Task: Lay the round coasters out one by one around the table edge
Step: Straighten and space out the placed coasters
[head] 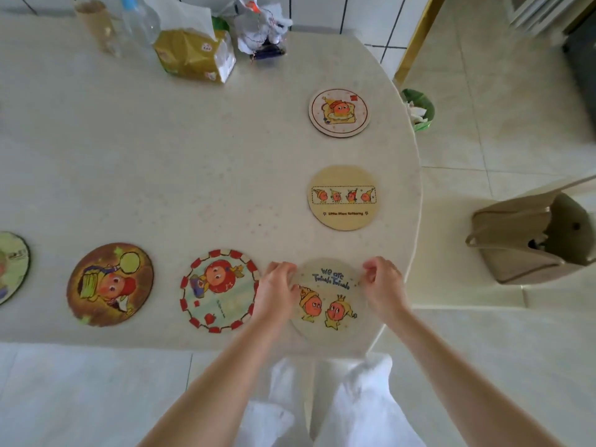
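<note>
Several round cartoon coasters lie along the edge of the pale table [161,156]. The nearest, a pale coaster with blue lettering [329,301], sits at the front right corner. My left hand [277,291] grips its left rim and my right hand [383,285] pinches its right rim. To its left lie a red-bordered coaster [216,290], a brown coaster [109,283] and a green coaster [11,266] cut off by the frame. Along the right edge sit a tan coaster [343,197] and a white dotted coaster [339,111].
At the back of the table stand a yellow tissue pack [196,56], a clear bottle [138,24], a cardboard tube [96,24] and a crumpled bag [263,27]. On the floor to the right are a green bin [419,108] and a beige handbag [529,233].
</note>
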A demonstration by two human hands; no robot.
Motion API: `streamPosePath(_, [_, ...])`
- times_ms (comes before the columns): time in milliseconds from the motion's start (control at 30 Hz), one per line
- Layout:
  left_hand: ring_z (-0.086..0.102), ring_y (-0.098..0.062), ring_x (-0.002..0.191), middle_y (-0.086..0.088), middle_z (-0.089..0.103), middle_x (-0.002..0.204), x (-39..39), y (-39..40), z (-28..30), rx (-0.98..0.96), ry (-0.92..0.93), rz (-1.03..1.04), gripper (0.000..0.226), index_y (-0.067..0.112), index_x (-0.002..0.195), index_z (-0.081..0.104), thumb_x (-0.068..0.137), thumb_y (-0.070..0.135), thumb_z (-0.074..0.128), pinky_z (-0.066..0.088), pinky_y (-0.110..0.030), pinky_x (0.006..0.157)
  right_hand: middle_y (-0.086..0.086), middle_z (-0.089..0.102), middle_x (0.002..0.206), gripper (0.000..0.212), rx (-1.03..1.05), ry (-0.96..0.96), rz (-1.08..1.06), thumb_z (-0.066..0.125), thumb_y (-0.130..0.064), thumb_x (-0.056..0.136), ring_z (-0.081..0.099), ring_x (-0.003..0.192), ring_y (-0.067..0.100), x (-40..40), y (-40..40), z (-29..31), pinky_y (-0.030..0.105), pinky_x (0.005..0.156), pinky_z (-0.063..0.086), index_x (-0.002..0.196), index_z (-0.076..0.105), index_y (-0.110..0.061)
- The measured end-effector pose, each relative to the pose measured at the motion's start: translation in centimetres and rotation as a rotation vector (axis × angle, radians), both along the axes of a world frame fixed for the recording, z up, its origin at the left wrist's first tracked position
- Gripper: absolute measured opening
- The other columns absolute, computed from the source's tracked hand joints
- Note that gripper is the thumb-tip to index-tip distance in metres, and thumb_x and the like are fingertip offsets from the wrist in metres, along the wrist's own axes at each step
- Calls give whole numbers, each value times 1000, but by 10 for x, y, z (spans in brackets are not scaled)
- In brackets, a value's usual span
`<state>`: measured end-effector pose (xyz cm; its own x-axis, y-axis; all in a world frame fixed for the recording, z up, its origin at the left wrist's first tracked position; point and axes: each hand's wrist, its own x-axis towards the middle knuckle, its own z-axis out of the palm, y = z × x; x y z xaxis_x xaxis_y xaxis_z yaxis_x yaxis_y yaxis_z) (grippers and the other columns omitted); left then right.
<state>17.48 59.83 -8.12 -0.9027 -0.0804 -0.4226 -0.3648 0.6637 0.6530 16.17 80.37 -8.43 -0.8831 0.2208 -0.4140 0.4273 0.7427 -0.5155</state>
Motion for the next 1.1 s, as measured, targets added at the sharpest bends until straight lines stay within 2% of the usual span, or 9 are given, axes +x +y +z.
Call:
streamPosePath(133, [57,-18,108,-5,58,123,6,-5,2,-13,-19,-33,39,12,128,57,90,8,62,47,-28,95,11,57,114,28,11,-14,-152,55,-2,88,50,91,18,47,-24,0,27,81,43,116,54,0])
streamPosePath(300, [47,-9,97,-9,51,130,16,-2,0,-21,0,-34,46,8,137,50,93,-1,53,38,-18,87,17,60,116,26,19,-3,-209,50,-3,92,49,93,19,51,-27,-4,28,86,42,117,56,3])
streamPosePath(400, [48,-12,98,-8,54,122,24,-3,-4,-1,-15,5,42,9,134,54,92,0,53,40,-20,84,18,64,112,23,23,-5,-195,50,-5,93,55,95,24,43,-20,-2,27,81,40,112,60,1])
streamPosePath(533, [53,-24,112,-9,54,122,35,-5,-7,2,-10,25,43,10,134,54,91,4,55,42,-23,87,16,62,114,26,26,-21,-143,47,-2,91,55,98,27,39,-15,1,26,79,38,113,61,-1])
streamPosePath(667, [52,-21,113,-7,53,126,45,-5,-2,4,-44,41,45,10,136,52,92,3,54,39,-20,88,14,59,117,31,15,-65,-88,51,-2,88,51,94,20,42,-16,7,28,80,41,118,58,-4])
streamPosePath(767, [56,-20,111,-5,54,127,49,-18,4,2,-51,80,43,10,131,55,90,0,53,43,-21,89,10,55,118,32,-4,-30,-34,52,-3,89,57,103,24,43,-28,17,32,87,46,121,56,-6])
streamPosePath(900, [58,-19,109,-5,59,125,52,-57,9,-27,-43,205,38,11,125,60,89,1,53,47,-24,85,3,59,107,28,-95,-19,54,48,-6,91,57,103,21,43,-71,30,28,83,44,117,59,-10])
streamPosePath(1000, [58,-18,107,-4,60,122,51,-97,11,-39,-32,308,37,12,124,61,88,3,54,49,-28,86,3,63,112,31,-212,-91,69,46,-11,91,58,107,22,46,-114,36,31,88,47,118,59,-12])
streamPosePath(1100, [59,-23,108,-7,62,117,43,-137,12,-99,20,284,33,10,120,63,89,3,56,45,-27,84,3,63,116,35,-308,-210,6,50,-12,89,60,106,20,48,-153,36,30,85,50,124,56,-12])
